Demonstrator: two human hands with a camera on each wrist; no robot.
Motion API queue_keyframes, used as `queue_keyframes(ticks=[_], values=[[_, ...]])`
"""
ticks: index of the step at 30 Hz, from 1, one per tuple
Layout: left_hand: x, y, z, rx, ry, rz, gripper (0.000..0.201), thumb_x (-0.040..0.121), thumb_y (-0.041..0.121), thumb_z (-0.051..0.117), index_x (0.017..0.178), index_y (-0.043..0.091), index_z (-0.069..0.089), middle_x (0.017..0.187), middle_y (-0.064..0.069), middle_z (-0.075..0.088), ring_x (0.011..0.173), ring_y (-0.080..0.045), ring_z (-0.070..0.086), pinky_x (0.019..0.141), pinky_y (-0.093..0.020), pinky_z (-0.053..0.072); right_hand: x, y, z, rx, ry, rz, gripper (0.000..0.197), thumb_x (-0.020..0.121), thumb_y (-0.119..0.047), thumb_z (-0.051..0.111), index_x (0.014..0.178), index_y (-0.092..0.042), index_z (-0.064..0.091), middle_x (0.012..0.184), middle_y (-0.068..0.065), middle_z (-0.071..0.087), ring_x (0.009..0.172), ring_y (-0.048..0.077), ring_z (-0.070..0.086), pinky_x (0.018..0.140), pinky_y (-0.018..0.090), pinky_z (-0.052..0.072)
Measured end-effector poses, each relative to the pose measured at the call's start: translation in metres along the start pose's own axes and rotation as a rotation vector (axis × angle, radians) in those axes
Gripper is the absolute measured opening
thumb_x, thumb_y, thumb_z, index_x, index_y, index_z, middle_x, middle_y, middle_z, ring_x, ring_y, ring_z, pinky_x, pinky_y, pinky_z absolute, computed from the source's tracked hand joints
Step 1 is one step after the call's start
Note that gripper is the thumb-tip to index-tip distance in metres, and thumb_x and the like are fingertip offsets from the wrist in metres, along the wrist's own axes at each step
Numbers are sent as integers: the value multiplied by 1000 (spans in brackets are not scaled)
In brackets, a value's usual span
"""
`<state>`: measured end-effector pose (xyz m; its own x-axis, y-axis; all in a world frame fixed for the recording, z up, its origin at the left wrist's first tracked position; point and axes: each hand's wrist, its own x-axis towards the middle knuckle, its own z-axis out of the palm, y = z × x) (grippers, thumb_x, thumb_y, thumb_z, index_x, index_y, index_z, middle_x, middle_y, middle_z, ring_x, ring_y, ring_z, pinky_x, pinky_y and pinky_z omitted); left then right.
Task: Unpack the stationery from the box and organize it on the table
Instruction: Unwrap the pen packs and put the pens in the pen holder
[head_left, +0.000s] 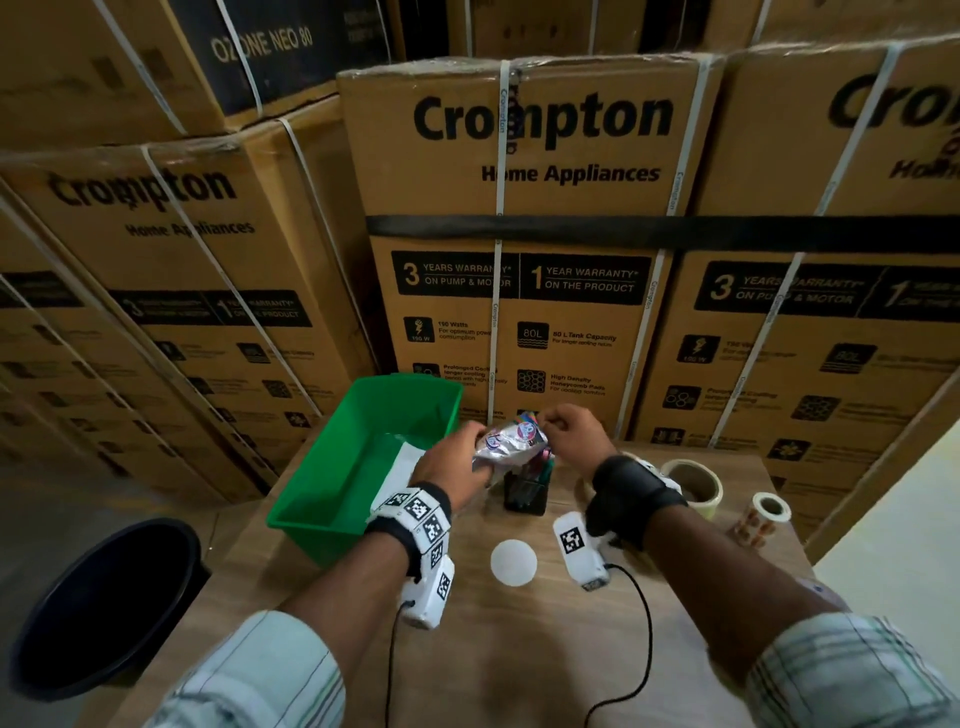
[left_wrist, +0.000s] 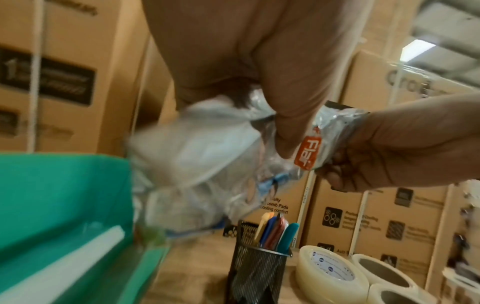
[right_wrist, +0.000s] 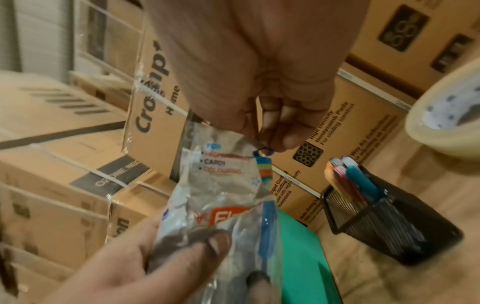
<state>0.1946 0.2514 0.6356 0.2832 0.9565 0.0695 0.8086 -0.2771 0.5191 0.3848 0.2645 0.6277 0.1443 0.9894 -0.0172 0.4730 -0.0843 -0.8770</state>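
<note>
A clear crinkled plastic pen packet (head_left: 511, 441) with an orange label hangs in the air above the black mesh pen holder (head_left: 525, 491). My left hand (head_left: 452, 465) grips the packet's lower end (left_wrist: 207, 156). My right hand (head_left: 569, 428) pinches the packet's top edge (right_wrist: 226, 156) between thumb and fingers. The green plastic box (head_left: 332, 499) stands on the left of the table, with a white flat item (left_wrist: 64, 265) lying inside. The pen holder (right_wrist: 389, 232) holds several coloured pens (left_wrist: 275, 232).
Tape rolls (head_left: 693, 480) and a smaller roll (head_left: 771, 506) sit at the table's right. A white disc (head_left: 513, 562) lies on the wooden table (head_left: 519, 649) near me. Stacked cardboard cartons (head_left: 519, 234) wall the back. A black bucket (head_left: 104, 608) stands on the floor at the left.
</note>
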Motion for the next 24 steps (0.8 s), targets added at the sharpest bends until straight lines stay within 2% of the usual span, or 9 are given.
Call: queue_keyframes(ticks=[2, 5, 6, 9, 12, 14, 16, 19, 24], values=[[4, 16, -8, 137, -7, 57, 41, 86, 19, 61, 125, 21, 48, 118, -2, 64, 100, -21, 62, 82, -35, 53, -5, 9, 1, 118, -19, 105, 18, 93, -7, 50, 86, -16, 64, 91, 5, 66, 84, 19, 61, 75, 32, 53], [4, 37, -14, 277, -44, 93, 36, 89, 9, 54, 123, 20, 49, 116, -3, 61, 99, -24, 61, 78, -36, 50, -18, 11, -3, 230, -91, 188, 20, 96, -6, 46, 96, -7, 66, 77, 4, 63, 62, 11, 55, 50, 16, 47], [3, 41, -13, 302, -61, 100, 35, 90, 8, 52, 123, 18, 49, 116, -4, 60, 98, -24, 60, 77, -36, 50, -22, 12, -6, 256, -119, 202, 20, 97, -6, 46, 96, -5, 66, 72, 3, 61, 58, 9, 53, 46, 14, 43], [-2, 46, -9, 316, -118, 117, 33, 90, 7, 51, 122, 18, 48, 117, -4, 60, 98, -25, 61, 82, -38, 53, -32, 14, -17, 310, -181, 188, 22, 94, -3, 51, 82, -13, 67, 72, -2, 65, 63, 7, 58, 53, 16, 45], [-2, 50, -7, 389, -155, 176, 33, 90, 9, 52, 121, 19, 49, 117, -3, 61, 102, -25, 61, 85, -41, 53, -41, 23, -27, 351, -225, 226, 24, 92, 3, 51, 86, -12, 69, 64, -5, 64, 49, 0, 57, 45, 13, 43], [1, 57, -8, 457, -151, 218, 33, 89, 13, 55, 121, 21, 51, 116, -1, 62, 105, -24, 61, 86, -40, 53, -43, 35, -26, 408, -252, 286, 29, 92, 7, 45, 91, -11, 68, 64, 0, 60, 43, 3, 49, 39, 13, 37], [2, 65, -7, 563, -155, 273, 34, 87, 20, 61, 121, 22, 53, 116, -3, 62, 110, -25, 58, 91, -41, 48, -42, 46, -20, 444, -286, 339, 31, 92, 9, 41, 90, -9, 66, 64, 4, 57, 44, 6, 47, 38, 13, 35], [1, 72, -2, 748, -169, 356, 34, 88, 23, 61, 122, 22, 55, 119, -6, 60, 115, -28, 51, 97, -42, 38, -46, 53, -12, 365, -308, 405, 24, 93, 3, 46, 86, -11, 64, 62, 3, 58, 44, 8, 49, 38, 14, 34], [-1, 77, -1, 869, -215, 404, 31, 90, 29, 59, 121, 23, 57, 121, -6, 61, 118, -29, 51, 101, -45, 36, -51, 64, -6, 423, -256, 497, 20, 94, -2, 42, 86, -10, 59, 71, 10, 59, 43, 12, 53, 39, 15, 33]])
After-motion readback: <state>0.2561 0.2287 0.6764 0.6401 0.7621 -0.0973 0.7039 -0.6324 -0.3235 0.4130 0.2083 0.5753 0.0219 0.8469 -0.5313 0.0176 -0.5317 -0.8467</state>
